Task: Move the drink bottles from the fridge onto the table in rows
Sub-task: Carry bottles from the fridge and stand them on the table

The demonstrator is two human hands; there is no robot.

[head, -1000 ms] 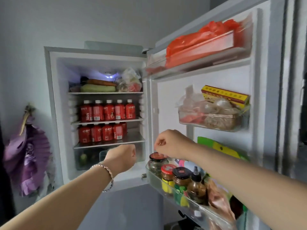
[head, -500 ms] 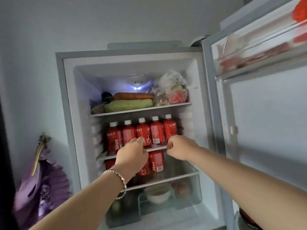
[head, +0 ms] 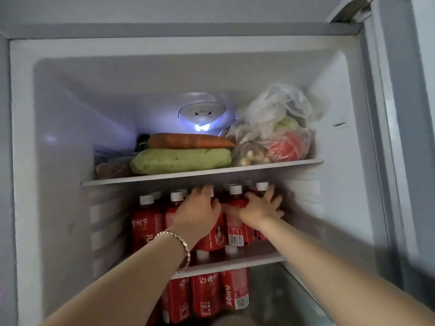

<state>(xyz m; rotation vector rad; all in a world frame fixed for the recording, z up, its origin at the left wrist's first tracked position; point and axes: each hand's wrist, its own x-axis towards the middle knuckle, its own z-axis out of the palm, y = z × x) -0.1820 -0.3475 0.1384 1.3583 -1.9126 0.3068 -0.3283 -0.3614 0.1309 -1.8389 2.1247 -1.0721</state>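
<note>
Left hand (head: 200,214) lies over a drink bottle (head: 211,236), right hand (head: 261,208) splays round the next bottle (head: 236,200); grasp cannot be told. Upper shelf (head: 202,176) edge sits close above both hands; open room lies right of the right hand.

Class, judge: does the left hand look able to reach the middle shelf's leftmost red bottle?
Likely yes: the left hand is on nearby bottles, and nothing stands before the leftmost bottle.

Red-labelled plastic drink bottles with white screw caps (head: 146,223) stand upright, packed side by side in rows on the middle shelf (head: 256,256) of the open white fridge (head: 22,161). More identical bottles (head: 206,295) stand upright directly below that shelf.
</note>
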